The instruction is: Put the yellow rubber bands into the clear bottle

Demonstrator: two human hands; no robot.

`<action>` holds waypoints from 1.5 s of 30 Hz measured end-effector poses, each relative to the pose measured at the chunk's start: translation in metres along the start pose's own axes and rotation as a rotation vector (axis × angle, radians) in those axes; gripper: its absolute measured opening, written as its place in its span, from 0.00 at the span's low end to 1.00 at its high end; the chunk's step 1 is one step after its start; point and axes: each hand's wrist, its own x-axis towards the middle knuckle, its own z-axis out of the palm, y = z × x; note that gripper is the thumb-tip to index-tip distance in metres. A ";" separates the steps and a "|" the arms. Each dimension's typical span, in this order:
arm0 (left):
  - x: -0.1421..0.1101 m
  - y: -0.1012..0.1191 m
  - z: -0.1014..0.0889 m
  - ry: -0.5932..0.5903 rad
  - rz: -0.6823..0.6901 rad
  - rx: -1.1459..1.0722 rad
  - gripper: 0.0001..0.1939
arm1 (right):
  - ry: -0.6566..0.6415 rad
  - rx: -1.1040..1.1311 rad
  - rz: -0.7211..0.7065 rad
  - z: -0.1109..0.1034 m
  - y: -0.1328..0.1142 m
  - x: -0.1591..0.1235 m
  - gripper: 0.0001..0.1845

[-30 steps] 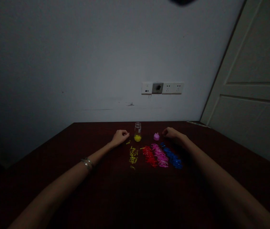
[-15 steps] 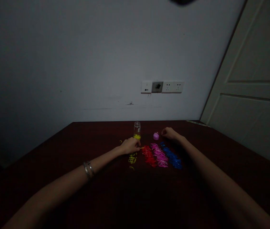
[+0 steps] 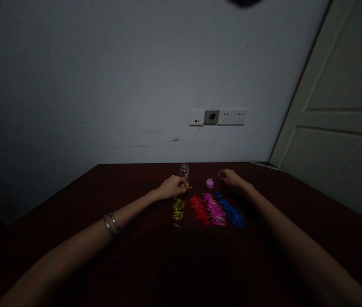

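Note:
My left hand [image 3: 173, 186] is closed in a pinch on a yellow rubber band [image 3: 190, 187], in front of a clear jar [image 3: 184, 168]. The hand covers the jar's lower part. Below it lies a loose pile of yellow rubber bands [image 3: 177, 209]. My right hand [image 3: 230, 177] rests over the table to the right of a small pink lid [image 3: 209, 183] with a loop on top. Its fingers are pinched together; a tiny thing may show at their tips, too dim to name.
Red bands [image 3: 200, 209], pink bands [image 3: 214, 209] and blue bands [image 3: 231, 209] lie in slanting rows on the dark red table [image 3: 129, 264]. Behind the table stands a wall with sockets [image 3: 232, 117]. A white door [image 3: 337, 111] is at the right.
My left hand has moved up and away from the yellow pile towards the jar, with a yellow rubber band in its fingers. My right hand has barely moved.

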 end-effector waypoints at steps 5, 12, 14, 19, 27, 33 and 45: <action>0.023 0.001 -0.054 0.151 0.007 0.008 0.08 | 0.116 0.152 -0.048 -0.013 -0.012 0.006 0.14; 0.051 -0.002 -0.075 0.112 -0.048 0.083 0.05 | 0.127 0.555 -0.099 -0.014 -0.057 0.011 0.14; 0.056 0.000 -0.073 0.102 -0.055 0.101 0.05 | 0.108 0.668 -0.120 -0.015 -0.072 0.010 0.14; 0.065 0.003 -0.072 0.068 -0.040 0.208 0.07 | 0.067 0.754 -0.170 -0.022 -0.103 0.008 0.15; 0.067 0.003 -0.079 0.008 -0.005 0.077 0.08 | 0.088 0.782 -0.199 -0.025 -0.137 0.014 0.17; 0.063 -0.008 -0.092 0.077 -0.071 -0.050 0.10 | 0.088 0.750 -0.212 -0.021 -0.146 0.024 0.18; 0.051 -0.061 -0.088 0.042 -0.190 -0.104 0.11 | 0.045 0.695 -0.266 -0.013 -0.151 0.025 0.20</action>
